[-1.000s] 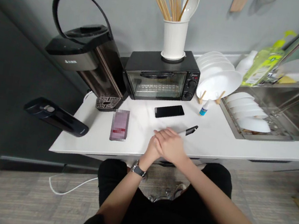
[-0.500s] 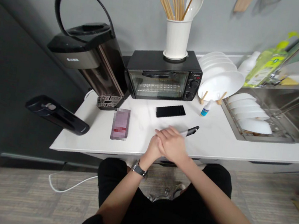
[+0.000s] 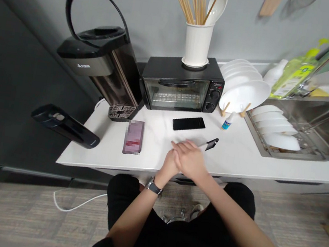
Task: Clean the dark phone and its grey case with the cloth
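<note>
At the near edge of the white counter [image 3: 155, 143], the left hand [image 3: 169, 165], with a dark-strapped watch [image 3: 154, 187] at its wrist, and the right hand [image 3: 190, 159] are clasped, the right lying over the left with its fingers folded across. Neither grip looks wide; whether anything sits between the palms, I cannot tell.

Just beyond the right hand, on the counter, lies a black-handled tool [image 3: 212, 144] — touching the fingers or merely beside them, the view does not settle. It should be light and stiff, probably smooth enough to slide on the worktop, and the handle seems the right place to take hold, since the pale end may have an edge. The handle is black, slim and set at a slant, its tip pointing away to the right; the rest is pale and mostly hidden by the hand, so its full shape stays unclear.

Farther back, a black phone [image 3: 189, 123] lies flat, screen up, with a small blue-labelled bottle [image 3: 228, 121] upright to its right. Behind them stands a black toaster oven [image 3: 175, 84] — a white holder [image 3: 197, 44] of chopsticks [image 3: 194, 7] on top.
</note>
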The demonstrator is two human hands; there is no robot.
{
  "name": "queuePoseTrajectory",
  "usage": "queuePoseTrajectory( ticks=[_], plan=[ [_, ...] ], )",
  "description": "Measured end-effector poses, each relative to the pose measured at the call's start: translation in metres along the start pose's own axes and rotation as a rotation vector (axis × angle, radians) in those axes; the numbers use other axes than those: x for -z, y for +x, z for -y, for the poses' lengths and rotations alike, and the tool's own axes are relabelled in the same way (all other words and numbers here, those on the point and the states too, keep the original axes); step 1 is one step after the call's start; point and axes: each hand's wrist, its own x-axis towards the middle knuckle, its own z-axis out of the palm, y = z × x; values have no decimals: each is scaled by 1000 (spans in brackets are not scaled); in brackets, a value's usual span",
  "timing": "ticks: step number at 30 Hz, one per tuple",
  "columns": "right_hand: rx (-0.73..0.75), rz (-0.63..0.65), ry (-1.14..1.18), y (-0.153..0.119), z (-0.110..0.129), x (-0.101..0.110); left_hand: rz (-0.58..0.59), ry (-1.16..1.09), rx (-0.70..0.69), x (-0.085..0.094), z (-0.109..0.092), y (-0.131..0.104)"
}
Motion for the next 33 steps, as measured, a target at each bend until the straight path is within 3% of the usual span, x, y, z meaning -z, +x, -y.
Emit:
queuePoseTrajectory(
  ticks=[3,5,7,10,12,17,19,23,25,27,31,33],
  plan=[
    [-226,-36,-64,-8,-56,14,39,-37,-43,4,-8,0],
    [-322,-80,-101,-11,-74,20,37,-55,-69,3,-12,3],
    [-287,-90,-95,-10,-60,18,40,-14,-52,0,-13,5],
    [-80,-30,-34,-2,-16,5,44,76,7,-2,-8,4],
    [-6,22,-15,1,-7,3,42,91,18,0,-5,1],
    [-279,-15,-94,-7,-73,20,45,3,-60,5,-12,-1],
    [-314,-57,-118,-9,-76,22,47,7,-88,3,-14,1],
    [-81,-6,-66,-5,-16,9,78,172,-24,-1,-8,1],
    [15,45,-47,-4,2,5,82,197,-9,1,-4,-2],
    [-8,73,-53,-7,-11,9,97,194,-24,6,-4,-5],
    [-237,16,-84,-18,-72,24,111,10,-156,11,-13,-5],
    [-278,-35,-85,-19,-73,24,98,-7,-176,9,-15,-2]
  ],
)
